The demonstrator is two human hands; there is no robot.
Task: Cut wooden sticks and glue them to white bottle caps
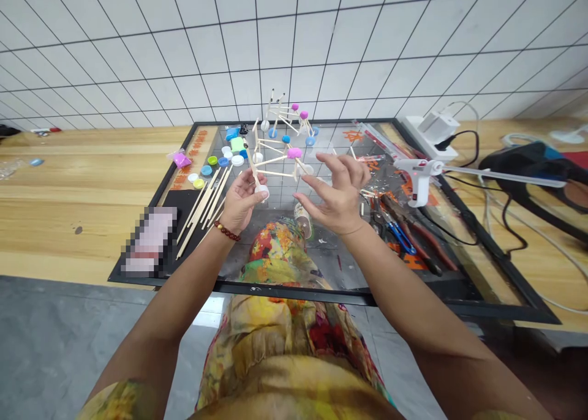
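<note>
My left hand [242, 202] pinches a small model made of thin wooden sticks [274, 160] at its left side, by a white round cap [262, 192]. A pink clay lump [294, 153] and a blue one [285, 139] sit on the sticks. Just right of the model is my right hand [337, 190], fingers spread, holding nothing. Whether a fingertip touches the model's right end is unclear. The model's reflection shows in the glossy black-framed board [353, 296] behind it.
Loose wooden sticks [202, 209] and colored caps [212, 160] lie left. To the right are a white glue gun [420, 181], pliers [425, 239], blue-handled cutters [401, 236], a power strip [425, 135] and cables. A blurred phone-like object [151, 239] rests at the board's left corner.
</note>
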